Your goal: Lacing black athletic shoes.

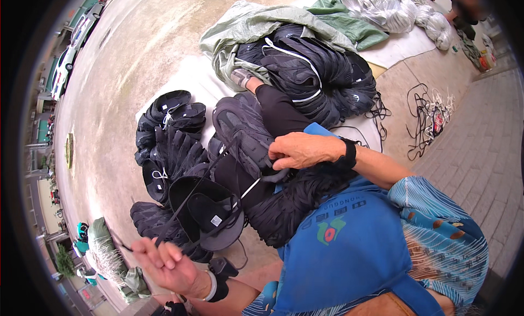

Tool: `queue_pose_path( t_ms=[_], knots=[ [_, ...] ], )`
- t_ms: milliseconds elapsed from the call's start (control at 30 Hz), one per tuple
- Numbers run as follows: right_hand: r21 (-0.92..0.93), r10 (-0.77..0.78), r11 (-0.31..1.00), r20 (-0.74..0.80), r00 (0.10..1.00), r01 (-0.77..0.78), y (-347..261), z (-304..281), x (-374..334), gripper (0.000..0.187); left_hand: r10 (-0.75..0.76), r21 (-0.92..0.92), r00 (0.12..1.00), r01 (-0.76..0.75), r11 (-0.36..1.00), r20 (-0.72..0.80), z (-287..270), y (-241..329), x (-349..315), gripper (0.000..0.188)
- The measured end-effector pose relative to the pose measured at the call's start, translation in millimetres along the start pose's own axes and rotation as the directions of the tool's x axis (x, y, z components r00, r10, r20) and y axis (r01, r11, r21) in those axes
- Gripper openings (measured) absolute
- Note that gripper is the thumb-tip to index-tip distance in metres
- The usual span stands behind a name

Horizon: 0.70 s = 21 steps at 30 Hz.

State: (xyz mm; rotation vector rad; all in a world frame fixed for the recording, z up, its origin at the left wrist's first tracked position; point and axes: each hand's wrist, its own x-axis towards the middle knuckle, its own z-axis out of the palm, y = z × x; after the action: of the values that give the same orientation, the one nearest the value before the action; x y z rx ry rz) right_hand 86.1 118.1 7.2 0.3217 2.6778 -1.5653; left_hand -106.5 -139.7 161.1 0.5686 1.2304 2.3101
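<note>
A dark grey shoe upper (240, 125) with mesh panels lies across my lap. My right hand (308, 150) is closed at its near edge, the fingers curled and their tips partly hidden. A black shoelace (191, 193) runs tautly from the upper down to my left hand (166, 267), which is held out low on the left with its fingers closed around the lace. A thin white strip (250, 188) sticks out below the upper. Between my hands stands a nested stack of black shoe uppers (204, 207), openings facing up. More dark uppers (305, 196) are bunched against my blue apron (355, 245).
A large bundle of black uppers (327, 76) sits in a pale green woven sack (245, 27) ahead. More stacks of uppers (169, 114) lie to the left. Loose black and white laces (431, 119) are on the ground at right. Another person (464, 10) is at the far right.
</note>
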Motion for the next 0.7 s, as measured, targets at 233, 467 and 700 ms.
queue_pose_path(
  t_ms=[233,467,700],
  knots=[
    [-0.284,0.044,0.953,0.461,0.886,0.101,15,31,-57,0.04,0.705,0.851,0.477,-0.291,-0.437,0.525,-69,164,-38,0.008],
    [-0.252,0.055,0.965,0.464,0.884,0.072,18,28,-53,0.039,0.88,0.892,0.258,-0.332,-0.307,0.399,-151,297,-126,0.041],
    [-0.221,0.055,0.973,0.488,0.871,0.062,20,27,-47,0.041,0.899,0.902,0.203,-0.285,-0.324,0.388,-148,267,-124,0.014]
  ],
)
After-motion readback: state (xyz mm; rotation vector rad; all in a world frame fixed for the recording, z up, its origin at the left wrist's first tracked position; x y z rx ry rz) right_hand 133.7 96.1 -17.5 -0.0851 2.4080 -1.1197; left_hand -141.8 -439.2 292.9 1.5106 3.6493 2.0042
